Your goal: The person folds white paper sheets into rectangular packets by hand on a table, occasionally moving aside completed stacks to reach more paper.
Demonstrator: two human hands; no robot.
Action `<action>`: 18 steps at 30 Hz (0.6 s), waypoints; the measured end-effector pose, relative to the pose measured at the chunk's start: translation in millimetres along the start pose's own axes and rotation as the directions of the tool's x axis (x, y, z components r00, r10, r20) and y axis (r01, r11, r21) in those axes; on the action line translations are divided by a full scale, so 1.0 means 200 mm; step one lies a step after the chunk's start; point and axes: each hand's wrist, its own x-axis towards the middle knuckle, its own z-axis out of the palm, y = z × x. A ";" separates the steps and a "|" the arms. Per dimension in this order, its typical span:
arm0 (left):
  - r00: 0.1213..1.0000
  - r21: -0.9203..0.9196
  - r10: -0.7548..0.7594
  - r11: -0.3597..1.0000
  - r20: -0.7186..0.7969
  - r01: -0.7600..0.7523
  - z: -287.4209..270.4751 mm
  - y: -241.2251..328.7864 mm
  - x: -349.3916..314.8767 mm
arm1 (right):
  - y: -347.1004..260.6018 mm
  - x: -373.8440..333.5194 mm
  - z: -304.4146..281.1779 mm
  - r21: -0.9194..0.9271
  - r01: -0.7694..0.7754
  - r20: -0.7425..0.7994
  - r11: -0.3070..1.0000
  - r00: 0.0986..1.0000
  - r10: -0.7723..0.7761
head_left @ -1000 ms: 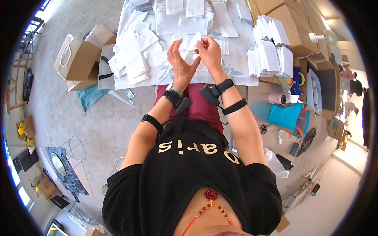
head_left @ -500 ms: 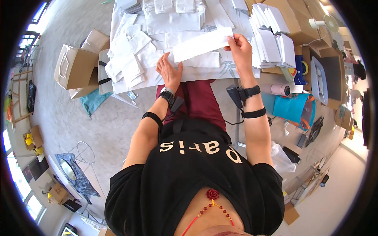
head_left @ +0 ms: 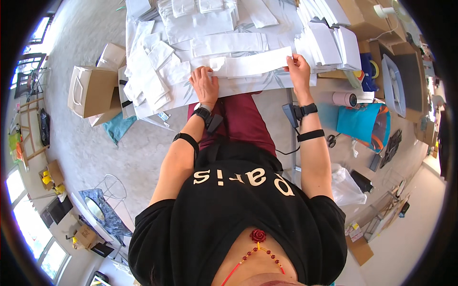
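A long white paper-like strip (head_left: pixel 260 64) lies low along the table's near edge, rising a little at its right end. My right hand (head_left: pixel 299 72) pinches that right end between thumb and fingers. At the left end, my left hand (head_left: pixel 204 86) is closed, its fingers curled on the edge of a thin pale flat piece (head_left: pixel 218 65) that meets the strip. Whether the strip lies inside or on top of that piece, I cannot tell. Just beyond is another flat white packet (head_left: pixel 231 44). Loose white packets (head_left: pixel 149 71) are heaped left of my left hand.
Stacks of folded white pieces (head_left: pixel 327 45) stand at the table's right side, close to my right hand. More white packets (head_left: pixel 200 24) are piled farther back. Cardboard boxes (head_left: pixel 90 90) flank the table on the left. At right are a pink bottle (head_left: pixel 344 99) and a blue bag (head_left: pixel 358 125).
The strip has come down from a raised slant to lie nearly level near the table's edge. My right hand moved down and right with it; my left hand's spread fingers have curled closed at its left end.
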 end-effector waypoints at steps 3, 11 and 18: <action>1.000 0.009 0.005 1.000 -0.005 -0.005 0.01 0.00 0.00 | 0.07 0.00 -0.02 -0.010 -0.015 -0.021 1.000 1.000 0.015; 1.000 0.030 0.025 0.999 -0.008 -0.025 0.02 0.00 0.01 | 0.25 0.07 -0.04 -0.137 0.032 -0.107 0.990 0.993 -0.047; 0.999 0.033 0.034 0.999 0.001 -0.034 0.02 0.01 0.01 | 0.36 0.10 -0.06 -0.410 0.058 -0.175 0.910 0.974 -0.141</action>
